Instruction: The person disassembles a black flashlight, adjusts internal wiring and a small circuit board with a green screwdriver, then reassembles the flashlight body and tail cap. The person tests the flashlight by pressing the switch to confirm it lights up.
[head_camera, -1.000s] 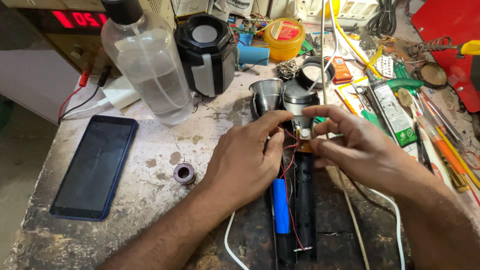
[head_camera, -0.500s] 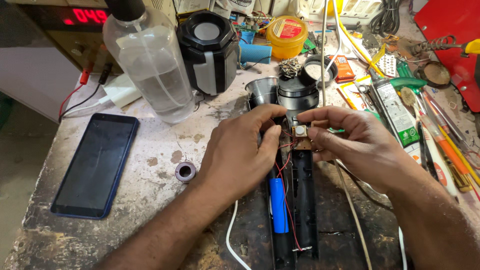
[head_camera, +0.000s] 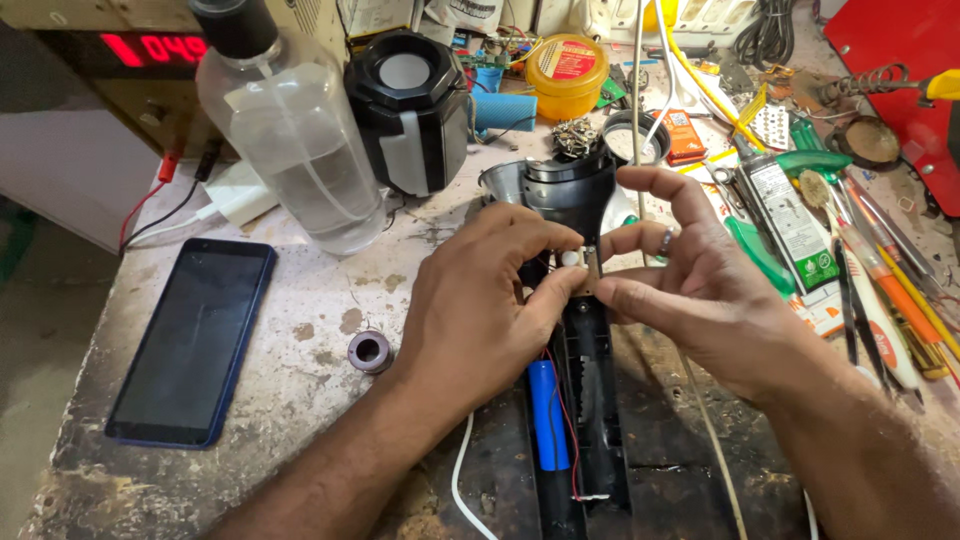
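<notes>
An opened black torch body lies lengthwise on the workbench with a blue cylindrical battery and thin red wires inside. Its round head points away from me. My left hand and my right hand meet above the torch's neck and both pinch a small brown circuit board with a white button on it. My right hand wears a ring, and its upper fingers are spread.
A dark phone lies at the left, a small metal ring beside it. Behind stand a clear plastic bottle, a black speaker, a yellow tin. Pens, tubes and tools crowd the right. A white cable runs toward me.
Both hands stay pinched on the small board over the torch neck. My right hand's upper fingers have opened out, and the view has shifted slightly.
</notes>
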